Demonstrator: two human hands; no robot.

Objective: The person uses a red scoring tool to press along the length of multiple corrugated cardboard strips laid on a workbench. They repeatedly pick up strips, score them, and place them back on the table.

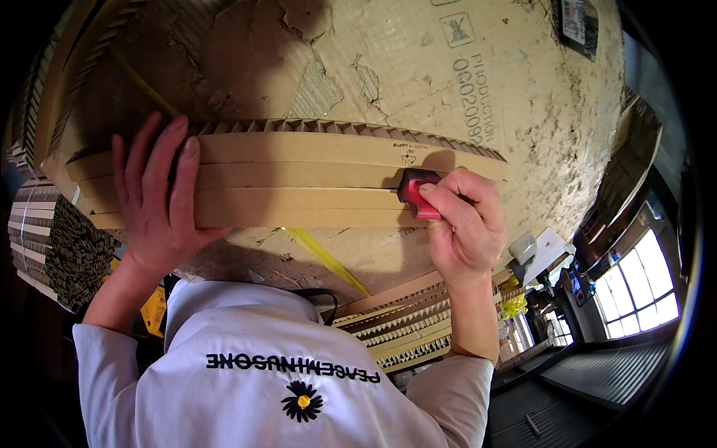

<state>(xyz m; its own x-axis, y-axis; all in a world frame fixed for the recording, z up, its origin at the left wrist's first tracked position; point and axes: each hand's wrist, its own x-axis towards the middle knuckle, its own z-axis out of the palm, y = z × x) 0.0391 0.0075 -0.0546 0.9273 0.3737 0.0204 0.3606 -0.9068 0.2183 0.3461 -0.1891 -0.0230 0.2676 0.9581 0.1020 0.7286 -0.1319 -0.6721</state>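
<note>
A bundle of long brown cardboard strips [299,175] lies crosswise in front of me, with a row of slotted cardboard teeth along its far edge. My left hand [160,190] rests on the bundle's left part, fingers spread and laid flat. Near the right end, my right hand [467,220] pinches a small red-and-black hand stamp [420,196]. Its black block sits against the cardboard; the face beneath is hidden. Just beyond it, a small dark printed mark [408,159] shows on the top strip. A yellow strap [325,257] passes beneath the bundle.
Worn, torn cardboard [538,127] covers the work surface. More slotted strips [71,82] stand at the far left, above a tied bundle [45,239]. Further slotted strips [403,321] are stacked near me at the right. A window [638,287] lies off to the right.
</note>
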